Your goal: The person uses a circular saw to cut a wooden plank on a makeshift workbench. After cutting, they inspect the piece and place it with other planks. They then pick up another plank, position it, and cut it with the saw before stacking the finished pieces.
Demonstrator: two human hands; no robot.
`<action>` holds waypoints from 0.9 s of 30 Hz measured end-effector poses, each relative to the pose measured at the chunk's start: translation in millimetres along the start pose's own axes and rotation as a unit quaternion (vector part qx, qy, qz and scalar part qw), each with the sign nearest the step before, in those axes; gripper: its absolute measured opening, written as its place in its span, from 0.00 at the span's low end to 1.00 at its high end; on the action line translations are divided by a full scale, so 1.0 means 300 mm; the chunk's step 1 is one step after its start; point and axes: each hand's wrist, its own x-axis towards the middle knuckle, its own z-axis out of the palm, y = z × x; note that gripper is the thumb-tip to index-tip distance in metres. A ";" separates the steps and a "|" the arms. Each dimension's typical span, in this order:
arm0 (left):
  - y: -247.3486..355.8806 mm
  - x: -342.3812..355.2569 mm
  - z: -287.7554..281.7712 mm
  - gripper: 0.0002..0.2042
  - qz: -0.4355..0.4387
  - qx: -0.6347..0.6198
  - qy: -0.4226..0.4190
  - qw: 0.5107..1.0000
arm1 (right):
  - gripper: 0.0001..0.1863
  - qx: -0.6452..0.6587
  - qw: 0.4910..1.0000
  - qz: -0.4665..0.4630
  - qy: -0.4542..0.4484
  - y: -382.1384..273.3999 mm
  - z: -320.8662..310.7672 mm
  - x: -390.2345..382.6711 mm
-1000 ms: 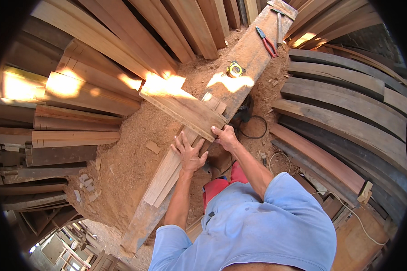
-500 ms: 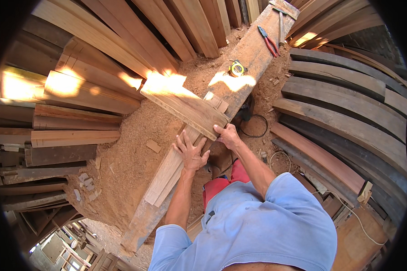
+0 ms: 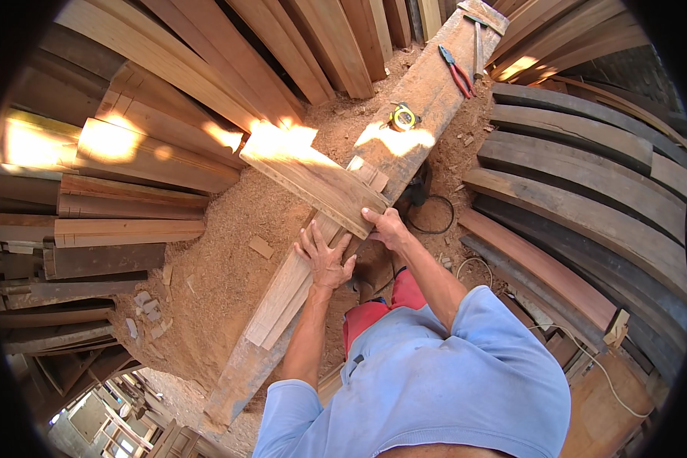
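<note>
A short wooden board [image 3: 317, 179] lies crosswise over pale wooden strips [image 3: 282, 294], which rest along a long dusty plank [image 3: 412, 126]. My right hand [image 3: 387, 227] grips the near right corner of the board, thumb on its top and fingers hidden below. My left hand [image 3: 327, 256] lies with spread fingers on the strips, its fingertips close to the board's near edge. A small wooden piece [image 3: 370, 172] sticks out beyond the far side of the board. Sunlight glares on the board's far left end.
On the plank's far part are a yellow and black tape measure [image 3: 402, 117], red-handled pliers [image 3: 456, 71] and a hammer [image 3: 478, 47]. Sawdust [image 3: 229, 267] covers the ground. Stacked lumber stands on the left [image 3: 130, 233] and right [image 3: 580, 179]. A black cable [image 3: 439, 214] loops beside the plank.
The whole view has shifted very slightly. Both hands and the board keep practically the same places relative to each other.
</note>
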 end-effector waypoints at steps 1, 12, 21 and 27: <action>0.001 0.002 0.002 0.36 0.003 -0.001 0.003 1.000 | 0.30 -0.010 1.000 0.004 -0.002 0.000 -0.015 0.000; 0.022 0.013 -0.013 0.32 -0.002 -0.007 0.018 1.000 | 0.12 -0.052 0.983 0.011 0.175 0.082 -0.494 0.001; 0.018 0.021 -0.021 0.29 -0.005 -0.008 0.003 1.000 | 0.22 -0.562 0.820 0.016 0.106 0.160 -0.604 0.212; 0.029 0.027 -0.026 0.24 -0.022 -0.012 -0.017 1.000 | 0.28 -0.698 0.714 0.053 -0.011 0.294 -0.626 0.517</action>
